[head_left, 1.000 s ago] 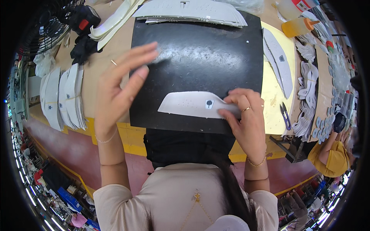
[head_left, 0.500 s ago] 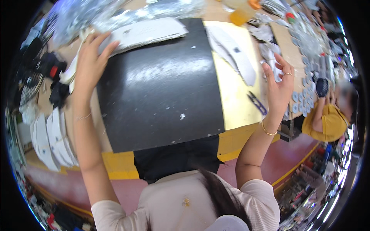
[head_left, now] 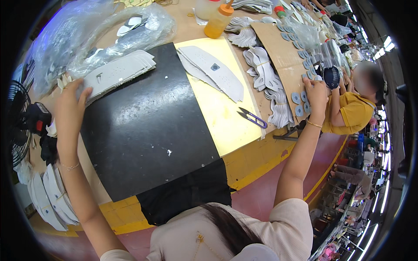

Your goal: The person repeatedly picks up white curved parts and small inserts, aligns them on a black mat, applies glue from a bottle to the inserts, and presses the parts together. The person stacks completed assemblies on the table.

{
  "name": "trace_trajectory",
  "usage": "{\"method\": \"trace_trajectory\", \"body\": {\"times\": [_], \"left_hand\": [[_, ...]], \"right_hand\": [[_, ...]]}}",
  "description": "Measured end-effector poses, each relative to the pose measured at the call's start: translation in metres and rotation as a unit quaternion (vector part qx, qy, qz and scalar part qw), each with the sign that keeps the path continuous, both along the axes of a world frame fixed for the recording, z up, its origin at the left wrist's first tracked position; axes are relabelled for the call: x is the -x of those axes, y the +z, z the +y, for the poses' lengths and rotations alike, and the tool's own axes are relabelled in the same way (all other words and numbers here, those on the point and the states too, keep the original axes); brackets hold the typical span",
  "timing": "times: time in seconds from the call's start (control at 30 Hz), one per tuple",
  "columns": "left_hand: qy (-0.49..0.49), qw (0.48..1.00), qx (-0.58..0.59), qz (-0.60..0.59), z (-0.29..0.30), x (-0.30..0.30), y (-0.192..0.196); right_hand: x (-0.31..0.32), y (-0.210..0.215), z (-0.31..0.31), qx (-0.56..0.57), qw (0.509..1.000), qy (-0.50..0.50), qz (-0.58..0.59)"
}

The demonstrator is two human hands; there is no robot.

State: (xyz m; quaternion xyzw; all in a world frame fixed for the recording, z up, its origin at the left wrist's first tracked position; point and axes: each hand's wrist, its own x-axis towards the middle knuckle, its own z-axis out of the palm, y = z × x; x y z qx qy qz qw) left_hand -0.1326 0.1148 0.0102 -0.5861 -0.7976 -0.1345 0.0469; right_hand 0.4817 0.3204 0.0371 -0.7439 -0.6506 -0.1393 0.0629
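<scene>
My left hand (head_left: 72,104) reaches far left, its fingers spread on the near end of a fanned stack of long white cut pieces (head_left: 119,69) at the black mat's (head_left: 148,130) back corner. My right hand (head_left: 315,92) is stretched far right to a cardboard sheet (head_left: 278,52) covered with small grey round patches (head_left: 300,102). Its fingertips are down among the patches; whether it grips one is hidden. Nothing lies on the middle of the black mat.
A yellow mat (head_left: 217,117) carries white curved pieces (head_left: 215,71) and blue thread snips (head_left: 252,117). Behind are an orange squeeze bottle (head_left: 216,21) and plastic bags (head_left: 87,30). A fan (head_left: 13,130) and white piece stacks (head_left: 48,195) stand left. A person in yellow (head_left: 355,111) works at right.
The white piece I held on the black mat a second ago is gone from it. Both arms have spread apart, the left to the white stack, the right to the patches.
</scene>
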Motion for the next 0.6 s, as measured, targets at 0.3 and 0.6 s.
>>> {"method": "trace_trajectory", "body": {"times": [0.3, 0.6], "left_hand": [[-0.031, 0.99, -0.124, -0.065, -0.002, -0.028, 0.017], [0.026, 0.931, -0.149, -0.332, -0.064, -0.057, 0.099]], "right_hand": [[-0.07, -0.021, 0.031, 0.041, 0.994, 0.036, 0.095], [-0.025, -0.003, 0.014, 0.003, 0.986, 0.073, -0.149]]}}
